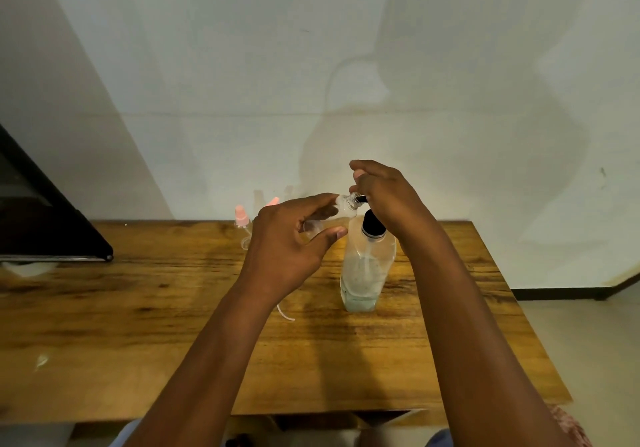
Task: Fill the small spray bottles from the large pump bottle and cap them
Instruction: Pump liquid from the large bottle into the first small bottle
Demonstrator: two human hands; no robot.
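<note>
The large clear pump bottle [365,266] stands on the wooden table [138,325], with a little pale liquid at its bottom and a black pump head. My right hand [384,197] rests on top of the pump head, its black nozzle poking out to the left. My left hand [294,238] holds a small clear spray bottle [341,205] tilted, its open neck against the nozzle. A loose white dip tube [285,313] lies on the table below my left wrist.
Behind my left hand stand small bottles with pink spray caps [241,216], near the table's far edge against the white wall. A black slanted object [52,224] sits at the table's left end. The table's right edge drops to the floor.
</note>
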